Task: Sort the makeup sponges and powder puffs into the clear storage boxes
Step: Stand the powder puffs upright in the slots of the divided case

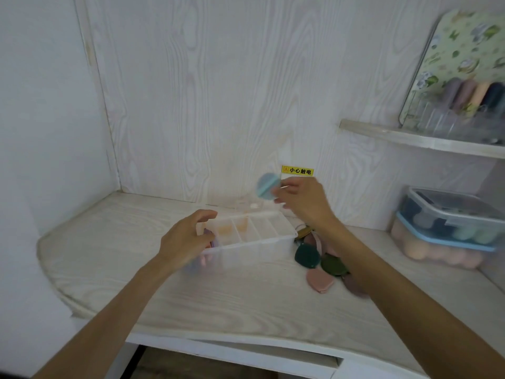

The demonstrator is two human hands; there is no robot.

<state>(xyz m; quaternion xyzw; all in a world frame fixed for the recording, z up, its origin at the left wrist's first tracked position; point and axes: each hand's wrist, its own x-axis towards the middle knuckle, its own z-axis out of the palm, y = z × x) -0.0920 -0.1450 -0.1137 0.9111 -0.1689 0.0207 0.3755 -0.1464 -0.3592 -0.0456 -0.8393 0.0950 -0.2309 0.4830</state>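
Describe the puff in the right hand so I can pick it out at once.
Start at the yellow warning sticker on the back wall. Just below it to the left, the right hand pinches a round light blue puff in the air above the clear divided box. The other puffs lie on the table, in darker green and pink.

One yellow warning label (297, 170) is fixed to the back wall (218, 91). It reads "小心触电" (black characters, preceded by a small hazard symbol).
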